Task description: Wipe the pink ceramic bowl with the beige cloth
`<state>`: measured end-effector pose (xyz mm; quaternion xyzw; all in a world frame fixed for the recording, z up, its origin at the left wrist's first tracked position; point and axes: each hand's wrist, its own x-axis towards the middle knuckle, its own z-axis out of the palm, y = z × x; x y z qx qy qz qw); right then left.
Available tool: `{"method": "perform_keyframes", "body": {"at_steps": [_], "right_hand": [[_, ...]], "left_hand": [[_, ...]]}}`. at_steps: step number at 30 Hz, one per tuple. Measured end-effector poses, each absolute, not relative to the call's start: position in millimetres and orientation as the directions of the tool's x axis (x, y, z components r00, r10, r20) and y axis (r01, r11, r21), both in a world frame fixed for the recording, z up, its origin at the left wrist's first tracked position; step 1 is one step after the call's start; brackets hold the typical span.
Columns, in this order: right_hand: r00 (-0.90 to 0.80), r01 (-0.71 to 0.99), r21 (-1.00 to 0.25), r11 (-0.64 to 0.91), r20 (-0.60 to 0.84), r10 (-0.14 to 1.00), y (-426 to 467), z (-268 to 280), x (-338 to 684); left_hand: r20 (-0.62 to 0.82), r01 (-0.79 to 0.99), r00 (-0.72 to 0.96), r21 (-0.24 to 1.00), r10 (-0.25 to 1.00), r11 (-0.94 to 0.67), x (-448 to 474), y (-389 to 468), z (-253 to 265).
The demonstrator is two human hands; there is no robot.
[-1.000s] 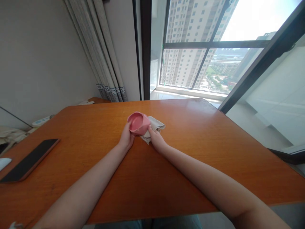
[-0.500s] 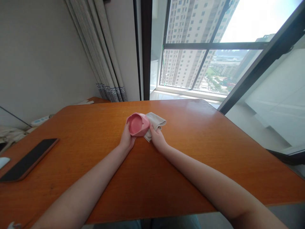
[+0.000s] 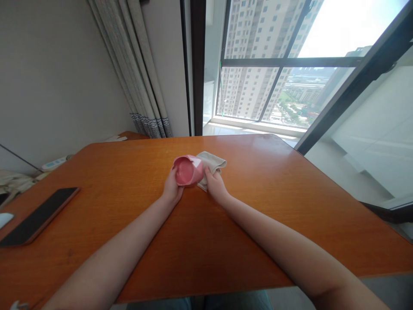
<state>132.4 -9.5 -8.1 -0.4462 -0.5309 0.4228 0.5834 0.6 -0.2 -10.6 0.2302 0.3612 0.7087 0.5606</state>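
Observation:
A pink, hollow, rounded container [image 3: 185, 171] is tilted so that its wide opening faces me. My left hand [image 3: 171, 186] grips it by the left side, thumb at the rim and fingers underneath. On its right side, a folded light grey cloth [image 3: 211, 162] is pinched in my right hand [image 3: 215, 183]. The cloth lies against the container's outer right wall, and its far corner sticks out to the right. The fingertips of my right hand are partly hidden behind the cloth and container.
Both forearms rest over a wooden table [image 3: 200, 241]. A long dark mat or board [image 3: 40, 217] lies at the left, with a white object [image 3: 5, 219] next to it. Beyond the table are a grey curtain [image 3: 129, 64] and a large window [image 3: 277, 64].
The pink container has turned slightly and shifted a little right and towards me. My right hand and the cloth have moved slightly right.

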Motion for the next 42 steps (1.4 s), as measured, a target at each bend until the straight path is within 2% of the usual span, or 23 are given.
{"method": "perform_keyframes", "body": {"at_steps": [3, 5, 8, 11, 14, 16, 19, 23, 25, 30, 31, 33, 35, 37, 40, 42], "right_hand": [[0.060, -0.001, -0.977, 0.213, 0.213, 0.975, -10, -12, 129], [0.055, 0.000, -0.974, 0.225, 0.225, 0.973, -10, -13, 130], [0.069, 0.003, -0.967, 0.255, 0.255, 0.965, -10, -12, 132], [0.090, -0.007, -0.955, 0.295, 0.293, 0.952, -10, -10, 135], [0.105, -0.013, -0.961, 0.278, 0.275, 0.956, -9, -9, 136], [0.106, 0.004, -0.965, 0.263, 0.262, 0.959, -8, -8, 137], [0.094, 0.050, -0.952, 0.303, 0.307, 0.947, -8, -6, 139], [-0.031, 0.118, -0.935, 0.335, 0.334, 0.942, -10, -5, 138], [-0.125, 0.115, -0.947, 0.300, 0.286, 0.950, -11, -7, 135], [-0.273, 0.001, -0.993, 0.116, 0.111, 0.956, -7, -14, 135], [-0.262, 0.040, -0.994, 0.100, 0.086, 0.961, -5, -13, 138], [-0.165, 0.236, -0.965, 0.110, 0.072, 0.984, -1, -9, 147], [-0.045, 0.501, -0.858, 0.114, 0.105, 0.993, 5, -4, 160], [-0.006, 0.700, -0.708, 0.089, 0.120, 0.993, 9, 2, 172], [-0.016, 0.816, -0.569, 0.101, 0.153, 0.988, 12, 7, 181], [-0.025, 0.807, -0.559, 0.187, 0.285, 0.958, 10, 8, 180]], "left_hand": [[-0.139, -0.664, -0.287, 0.742, 0.948, -0.093, -1, 2, -9], [-0.110, -0.621, -0.276, 0.778, 0.955, -0.090, -2, 3, -10], [-0.040, -0.466, -0.277, 0.879, 0.960, -0.098, -4, 4, -15], [0.035, -0.229, -0.296, 0.967, 0.955, -0.107, -5, 3, -19], [0.182, -0.040, -0.287, 0.979, 0.940, -0.202, -7, 2, -19], [0.216, -0.019, -0.244, 0.974, 0.946, -0.227, -7, 2, -18], [0.160, -0.160, -0.255, 0.966, 0.953, -0.205, -6, 4, -18], [-0.097, -0.530, -0.407, 0.835, 0.908, -0.149, -7, 7, -16], [-0.195, -0.638, -0.428, 0.757, 0.882, -0.143, -10, 8, -15], [-0.254, -0.722, -0.396, 0.680, 0.882, -0.128, -14, 9, -8], [-0.251, -0.727, -0.391, 0.675, 0.886, -0.129, -13, 9, -8], [-0.230, -0.725, -0.375, 0.676, 0.898, -0.129, -11, 8, -8], [-0.175, -0.697, -0.362, 0.703, 0.915, -0.142, -8, 8, -10], [-0.080, -0.633, -0.363, 0.752, 0.928, -0.183, -6, 8, -13], [0.068, -0.504, -0.359, 0.825, 0.931, -0.255, -5, 9, -19], [0.104, -0.457, -0.338, 0.851, 0.935, -0.260, -4, 10, -22]]}}
